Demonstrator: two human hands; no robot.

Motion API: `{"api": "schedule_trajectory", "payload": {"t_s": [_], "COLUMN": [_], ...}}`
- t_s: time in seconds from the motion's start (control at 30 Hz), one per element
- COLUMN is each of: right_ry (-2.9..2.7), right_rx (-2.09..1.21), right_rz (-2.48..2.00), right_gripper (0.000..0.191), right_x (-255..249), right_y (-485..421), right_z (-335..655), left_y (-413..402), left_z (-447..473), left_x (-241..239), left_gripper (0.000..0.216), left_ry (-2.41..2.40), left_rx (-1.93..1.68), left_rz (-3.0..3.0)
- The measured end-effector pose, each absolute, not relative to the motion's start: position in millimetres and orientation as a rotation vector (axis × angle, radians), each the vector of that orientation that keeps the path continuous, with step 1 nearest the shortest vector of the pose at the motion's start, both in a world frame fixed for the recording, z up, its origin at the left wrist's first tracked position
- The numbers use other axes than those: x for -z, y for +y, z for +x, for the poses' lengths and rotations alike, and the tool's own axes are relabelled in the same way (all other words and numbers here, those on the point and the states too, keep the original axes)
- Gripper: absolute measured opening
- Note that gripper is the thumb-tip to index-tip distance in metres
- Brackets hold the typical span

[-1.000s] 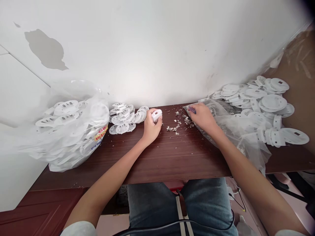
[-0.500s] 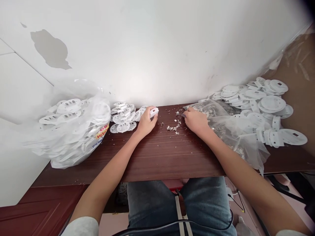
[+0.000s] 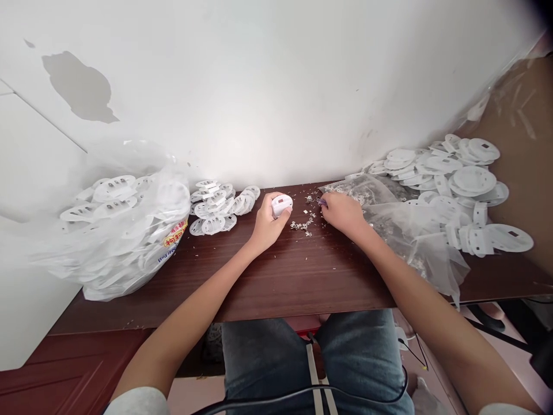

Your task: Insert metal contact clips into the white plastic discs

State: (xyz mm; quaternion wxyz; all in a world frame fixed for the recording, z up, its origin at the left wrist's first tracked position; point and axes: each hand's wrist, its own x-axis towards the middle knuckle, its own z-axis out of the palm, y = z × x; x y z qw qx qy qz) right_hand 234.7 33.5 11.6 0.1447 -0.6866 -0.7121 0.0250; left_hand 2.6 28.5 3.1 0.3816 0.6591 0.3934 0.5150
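Observation:
My left hand (image 3: 269, 223) is closed on a white oval plastic piece (image 3: 282, 203) with a small dark rectangular slot, its face tilted toward me. Over the table's middle, my right hand (image 3: 341, 211) is in a pinch. A bit of something purplish (image 3: 322, 202) shows at its fingertips, too small to name. Between the hands lie small metal pieces (image 3: 305, 223), scattered on the dark table. Beside my right hand spreads a clear plastic bag (image 3: 389, 202) of similar small metal pieces.
To the left, a clear bag (image 3: 129, 242) bulges with white slotted discs. Next to it is a loose heap of such discs (image 3: 216, 208). White oval pieces (image 3: 470, 178) are piled at the right by a brown cardboard surface (image 3: 525, 167). A wall (image 3: 268, 92) stands behind the brown table (image 3: 276, 288).
My left hand has moved right, toward the small metal pieces, and the white oval piece has turned to show more of its face. My right hand stays almost in place.

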Motion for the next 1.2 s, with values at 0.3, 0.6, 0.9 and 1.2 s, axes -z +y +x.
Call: {"api": "schedule_trajectory", "payload": {"t_s": [0.3, 0.6, 0.9, 1.2], "right_ry": [-1.939, -1.871, -1.918, -2.041], "right_rx": [-0.156, -0.424, -0.398, -0.449], "right_rz": [-1.88, -1.608, -1.552, -1.384], "right_gripper": [0.022, 0.029, 0.03, 0.022], "right_x": [-11, -14, -9, -5], "right_y": [35, 42, 35, 31], "right_z": [238, 245, 239, 233], "left_y": [31, 48, 49, 45], "left_z": [-5, -23, -25, -24], "left_x": [-2, 2, -4, -3], "left_gripper": [0.035, 0.041, 0.041, 0.051], "left_ry": [1.091, 0.981, 0.909, 0.773], "left_rx": [-1.231, -0.998, -0.884, -0.789], "left_rz": [1.942, 2.479, 2.475, 2.456]}}
